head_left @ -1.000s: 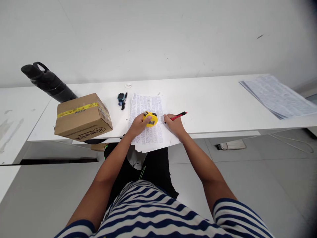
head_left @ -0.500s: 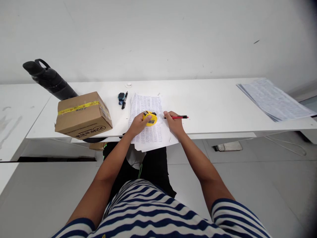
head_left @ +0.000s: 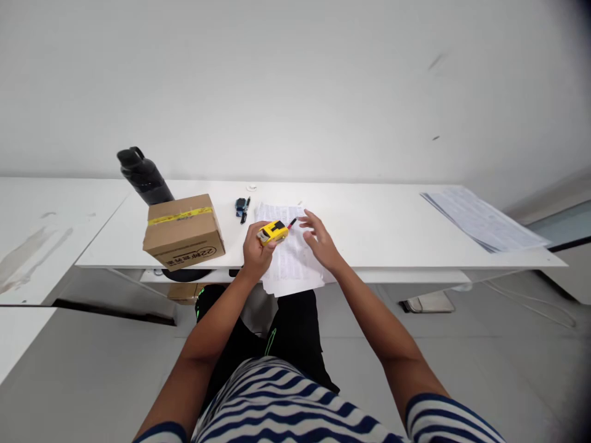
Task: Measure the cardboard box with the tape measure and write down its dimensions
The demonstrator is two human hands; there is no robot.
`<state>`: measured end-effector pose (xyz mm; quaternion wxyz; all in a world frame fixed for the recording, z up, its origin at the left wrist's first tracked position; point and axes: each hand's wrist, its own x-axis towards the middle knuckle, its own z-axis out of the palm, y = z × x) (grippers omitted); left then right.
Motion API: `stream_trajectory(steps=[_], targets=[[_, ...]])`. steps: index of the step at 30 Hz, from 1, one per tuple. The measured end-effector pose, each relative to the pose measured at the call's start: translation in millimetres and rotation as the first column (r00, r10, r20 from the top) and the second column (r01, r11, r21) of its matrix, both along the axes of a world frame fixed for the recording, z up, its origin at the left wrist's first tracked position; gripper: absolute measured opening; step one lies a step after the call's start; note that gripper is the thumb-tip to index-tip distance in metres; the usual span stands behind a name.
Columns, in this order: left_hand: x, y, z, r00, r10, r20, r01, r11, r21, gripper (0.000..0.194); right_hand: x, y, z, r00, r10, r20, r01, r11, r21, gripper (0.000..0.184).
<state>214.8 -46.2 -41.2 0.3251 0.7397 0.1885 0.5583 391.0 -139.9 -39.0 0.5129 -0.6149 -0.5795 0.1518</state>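
My left hand (head_left: 255, 252) grips a yellow and black tape measure (head_left: 274, 231), held above printed sheets of paper (head_left: 295, 264) at the front of the desk. A red and black pen (head_left: 292, 223) sticks out from behind the tape measure on its right; whether it lies on the paper or is held cannot be seen. Just right of the pen is my right hand (head_left: 324, 243), fingers spread and apart, holding nothing.
On the left of the white desk (head_left: 383, 227) stand a taped cardboard box (head_left: 183, 231) and a tall black bottle (head_left: 146, 178). A small dark watch-like device (head_left: 241, 207) and a black pen (head_left: 245, 210) lie behind the papers. More printed sheets (head_left: 484, 218) rest at the right.
My right hand has let go of the red pen and opened. The tape measure has turned in my left hand, which has shifted slightly. The view has also moved, lowering the desk in the picture.
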Motion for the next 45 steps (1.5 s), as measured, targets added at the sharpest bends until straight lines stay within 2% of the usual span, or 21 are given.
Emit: stream_trajectory(steps=[2, 3, 4, 6, 7, 9, 11, 13, 16, 18, 20, 22, 24, 26, 28, 30, 33, 36, 38, 40, 45], targets=[[-9.6, -7.4, 10.1, 0.992, 0.004, 0.128, -0.009, 0.999, 0.035, 0.068, -36.2, 0.0, 19.8, 0.952, 0.273, -0.137, -0.268, 0.962, 0.056, 0.072], [-14.9, -11.3, 15.6, 0.987, 0.001, 0.162, -0.005, 1.0, 0.023, 0.072, -54.3, 2.0, 28.3, 0.928, 0.335, -0.166, -0.326, 0.942, 0.082, 0.073], [-21.4, -15.2, 21.7, 0.984, 0.001, 0.178, 0.004, 1.0, -0.027, 0.076, -70.9, 5.2, 36.1, 0.926, 0.341, -0.164, -0.326, 0.939, 0.112, 0.072], [-40.3, -22.0, 35.4, 0.985, -0.007, 0.175, 0.051, 0.968, -0.248, 0.076, -96.4, 13.9, 50.3, 0.97, 0.231, -0.069, -0.215, 0.959, 0.187, 0.066], [-53.3, -24.5, 42.7, 0.985, -0.026, 0.171, 0.091, 0.916, -0.39, 0.073, -104.8, 18.7, 57.1, 0.986, 0.162, 0.022, -0.163, 0.959, 0.233, 0.062], [-85.2, -27.7, 56.7, 0.98, -0.097, 0.176, 0.186, 0.763, -0.619, 0.061, -115.2, 27.9, 69.6, 0.963, 0.085, 0.256, -0.163, 0.939, 0.302, 0.056], [-120.1, -28.3, 67.6, 0.97, -0.166, 0.177, 0.243, 0.64, -0.729, 0.052, -122.8, 35.9, 79.3, 0.877, 0.105, 0.468, -0.272, 0.913, 0.305, 0.053], [-151.3, -26.9, 74.4, 0.974, -0.162, 0.156, 0.222, 0.595, -0.772, 0.045, -132.5, 42.5, 84.8, 0.775, 0.151, 0.613, -0.383, 0.885, 0.265, 0.053], [-186.1, -20.6, 79.3, 0.992, -0.105, 0.066, 0.116, 0.604, -0.788, 0.043, -148.8, 49.7, 87.9, 0.657, 0.172, 0.734, -0.468, 0.856, 0.219, 0.049], [-204.9, -12.8, 83.1, 0.999, -0.047, -0.01, 0.023, 0.64, -0.768, 0.04, -153.0, 54.3, 90.1, 0.64, 0.171, 0.749, -0.481, 0.85, 0.217, 0.046], [-224.7, -0.7, 89.0, 0.997, 0.069, -0.038, -0.076, 0.695, -0.715, 0.034, -146.7, 61.2, 93.6, 0.681, 0.181, 0.71, -0.45, 0.868, 0.21, 0.046], [-246.3, 17.3, 96.0, 0.985, 0.17, 0.016, -0.113, 0.722, -0.682, 0.031, -130.5, 72.0, 96.2, 0.753, 0.183, 0.632, -0.363, 0.917, 0.168, 0.05], [-267.0, 41.3, 101.0, 0.971, 0.225, 0.078, -0.111, 0.715, -0.691, 0.029, -109.7, 86.8, 95.3, 0.82, 0.173, 0.546, -0.252, 0.965, 0.073, 0.054], [-282.0, 68.4, 101.7, 0.951, 0.303, 0.065, -0.169, 0.683, -0.711, 0.028, -92.0, 103.9, 89.8, 0.856, 0.177, 0.486, -0.182, 0.983, -0.038, 0.057], [-287.0, 93.6, 97.9, 0.938, 0.346, -0.018, -0.246, 0.63, -0.736, 0.028, -83.3, 120.6, 82.4, 0.872, 0.204, 0.446, -0.174, 0.979, -0.108, 0.059], [-280.5, 112.4, 91.9, 0.934, 0.322, -0.153, -0.326, 0.595, -0.735, 0.029, -84.7, 134.2, 77.7, 0.879, 0.233, 0.416, -0.201, 0.972, -0.12, 0.06], [-256.2, 125.8, 84.4, 0.886, 0.287, -0.363, -0.46, 0.63, -0.625, 0.039, -96.7, 145.8, 81.6, 0.854, 0.266, 0.447, -0.224, 0.964, -0.146, 0.059], [-233.2, 128.2, 81.7, 0.866, 0.239, -0.439, -0.479, 0.647, -0.593, 0.06, -105.2, 147.1, 92.1, 0.814, 0.285, 0.506, -0.193, 0.954, -0.228, 0.058], [-226.6, 128.2, 82.2, 0.849, 0.221, -0.48, -0.496, 0.645, -0.581, 0.065, -106.5, 144.6, 96.0, 0.81, 0.29, 0.509, -0.176, 0.949, -0.261, 0.058], [-225.7, 128.2, 84.8, 0.789, 0.248, -0.562, -0.56, 0.667, -0.492, 0.064, -106.7, 141.6, 96.1, 0.809, 0.288, 0.512, -0.17, 0.949, -0.265, 0.057], [-220.2, 125.7, 100.6, 0.562, 0.298, -0.772, -0.676, 0.703, -0.22, 0.056, -110.3, 139.6, 96.2, 0.763, 0.227, 0.606, -0.134, 0.972, -0.195, 0.055]])
